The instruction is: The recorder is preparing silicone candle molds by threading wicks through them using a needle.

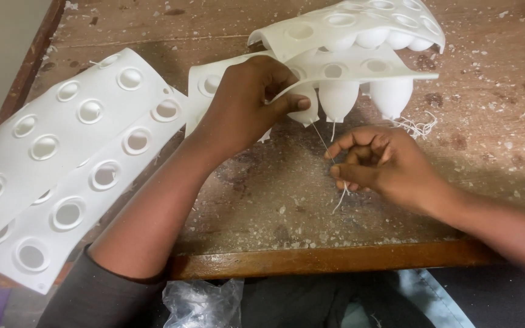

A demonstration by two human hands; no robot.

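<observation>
- Head view: a white mould sheet [341, 64] lies curled on the wooden counter [287, 200], its round cups holding white egg-shaped casts [338, 98].
- The left hand [247, 103] pinches the sheet's edge.
- The right hand [381, 164] is closed on a thin white wick [322, 140] hanging from a cast.
- Two flat empty mould sheets [62, 164] lie at the left.

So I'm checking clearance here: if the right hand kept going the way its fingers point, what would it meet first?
The right hand points left and slightly up, pinching a thin white string. Straight on, it would probably first meet the left hand gripping the white mould sheet, though depth is unclear.
</observation>
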